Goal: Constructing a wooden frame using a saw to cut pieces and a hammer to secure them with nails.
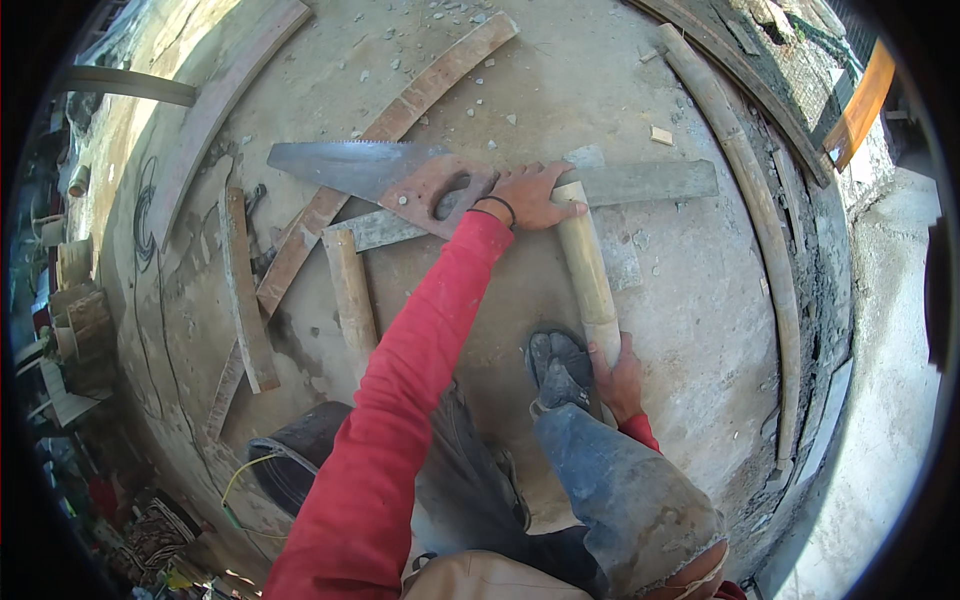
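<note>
Grips a pale bamboo piece at both ends, apparently to steady it from two places at once. Has the left hand closed over the far end, thumb lying across the top, and the right hand wrapped around the near end, just beside a dark shoe. Spreads the hold this way likely for control of the angle and against rolling, always a risk with a round shape.

Points the bamboo piece away from the legs, with the far end over a grey board on the floor. Cannot tell from overhead whether touching that board or raised above.

Has a handsaw lying just beside the left wrist, handle toward the hand, blade pointing left across a reddish-brown plank, teeth turned away from the body: seemingly placed for easy reach and with the sharp edge clear of the forearm. Cannot tell whether touching the handle.

Has a shorter round pole left of the red sleeve, partly hidden, and a dark bucket beside the legs, tilted, perhaps set aside for working room.
</note>
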Demonstrator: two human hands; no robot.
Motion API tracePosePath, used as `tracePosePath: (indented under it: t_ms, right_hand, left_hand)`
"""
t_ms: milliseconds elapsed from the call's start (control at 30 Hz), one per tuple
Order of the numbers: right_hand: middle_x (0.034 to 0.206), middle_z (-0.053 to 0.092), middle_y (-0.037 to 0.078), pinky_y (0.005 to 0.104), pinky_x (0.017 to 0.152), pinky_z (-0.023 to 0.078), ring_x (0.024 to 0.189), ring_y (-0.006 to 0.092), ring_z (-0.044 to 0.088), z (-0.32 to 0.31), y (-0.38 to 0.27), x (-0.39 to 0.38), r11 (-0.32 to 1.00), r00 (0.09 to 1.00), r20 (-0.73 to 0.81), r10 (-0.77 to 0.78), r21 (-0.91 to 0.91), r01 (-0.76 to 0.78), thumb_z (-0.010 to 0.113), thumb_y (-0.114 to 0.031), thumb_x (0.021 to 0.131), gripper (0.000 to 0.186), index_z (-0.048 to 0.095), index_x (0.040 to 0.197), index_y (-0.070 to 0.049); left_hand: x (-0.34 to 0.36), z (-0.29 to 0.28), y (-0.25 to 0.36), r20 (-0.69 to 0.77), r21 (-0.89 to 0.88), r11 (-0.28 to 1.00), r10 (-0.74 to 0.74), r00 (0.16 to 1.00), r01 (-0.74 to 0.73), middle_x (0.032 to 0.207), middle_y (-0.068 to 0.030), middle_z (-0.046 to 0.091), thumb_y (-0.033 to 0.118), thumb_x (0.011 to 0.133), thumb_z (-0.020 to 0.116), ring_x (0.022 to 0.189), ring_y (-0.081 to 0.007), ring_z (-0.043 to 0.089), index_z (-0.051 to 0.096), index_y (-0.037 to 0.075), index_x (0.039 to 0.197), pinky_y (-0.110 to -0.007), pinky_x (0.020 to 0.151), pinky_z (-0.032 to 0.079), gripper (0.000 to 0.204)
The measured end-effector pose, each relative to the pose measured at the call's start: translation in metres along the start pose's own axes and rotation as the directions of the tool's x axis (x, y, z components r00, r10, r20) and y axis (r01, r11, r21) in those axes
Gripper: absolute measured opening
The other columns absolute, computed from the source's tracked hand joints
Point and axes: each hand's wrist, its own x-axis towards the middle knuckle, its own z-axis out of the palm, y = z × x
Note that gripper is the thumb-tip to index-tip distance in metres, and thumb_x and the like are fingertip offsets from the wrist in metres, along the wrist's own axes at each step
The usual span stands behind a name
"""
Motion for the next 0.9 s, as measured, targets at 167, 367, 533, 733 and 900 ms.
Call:
tracePosePath:
  t_ms: [167, 367, 533, 733, 900]
  right_hand:
    - [0.090, 0.069, 0.030, 0.0552, 0.072, 0.051, 0.085, 0.0500, 0.067, 0.000, 0.006, -0.006, 0.997, 0.996, -0.061, -0.072, -0.023, 0.071, 0.063, -0.046, 0.097, 0.050, 0.053, 0.113, 0.000]
    - [0.089, 0.069, 0.030, 0.0551, 0.072, 0.051, 0.084, 0.0500, 0.067, 0.000, 0.003, -0.011, 0.994, 0.990, -0.106, -0.091, -0.068, 0.084, 0.061, -0.047, 0.098, 0.050, 0.053, 0.114, 0.000]
    - [0.089, 0.070, 0.028, 0.0544, 0.070, 0.051, 0.083, 0.0484, 0.068, -0.001, 0.008, -0.008, 0.990, 0.994, -0.088, -0.061, -0.128, 0.050, 0.058, -0.052, 0.098, 0.054, 0.054, 0.114, 0.000]
    - [0.089, 0.070, 0.029, 0.0535, 0.071, 0.052, 0.084, 0.0479, 0.069, 0.000, 0.000, -0.016, 0.993, 0.992, -0.115, -0.057, -0.110, 0.044, 0.059, -0.054, 0.096, 0.056, 0.058, 0.112, 0.001]
    - [0.090, 0.070, 0.029, 0.0530, 0.074, 0.052, 0.086, 0.0475, 0.069, 0.004, -0.007, -0.017, 0.995, 0.995, -0.098, -0.025, -0.095, 0.016, 0.060, -0.055, 0.096, 0.058, 0.058, 0.113, 0.001]
  left_hand:
    - [0.000, 0.007, 0.012, -0.011, 0.011, 0.998, -0.054, 0.998, 0.054, 0.140, -0.0230, 0.052, 0.070, 0.083, 0.061, 0.135, -0.0433, 0.045, 0.043, 0.022, 0.149, -0.057, 0.113, 0.030, 0.084]
    - [-0.006, 0.010, 0.013, -0.119, -0.014, 0.999, -0.032, 0.992, 0.031, 0.138, -0.0230, 0.055, 0.068, 0.082, 0.063, 0.134, -0.0427, 0.046, 0.045, 0.020, 0.147, -0.054, 0.114, 0.032, 0.082]
    - [-0.001, 0.017, 0.003, -0.165, -0.040, 0.999, 0.007, 0.986, -0.014, 0.136, -0.0236, 0.057, 0.069, 0.081, 0.064, 0.131, -0.0417, 0.050, 0.048, 0.017, 0.146, -0.052, 0.112, 0.035, 0.085]
    - [0.003, 0.021, -0.009, -0.161, -0.081, 0.995, 0.048, 0.986, -0.062, 0.135, -0.0273, 0.058, 0.072, 0.077, 0.067, 0.129, -0.0432, 0.052, 0.052, 0.010, 0.144, -0.049, 0.111, 0.039, 0.093]
    - [0.005, 0.010, -0.026, -0.086, -0.049, 0.988, 0.139, 0.987, -0.143, 0.135, -0.0263, 0.059, 0.071, 0.073, 0.074, 0.129, -0.0432, 0.053, 0.050, 0.009, 0.146, -0.048, 0.110, 0.041, 0.099]
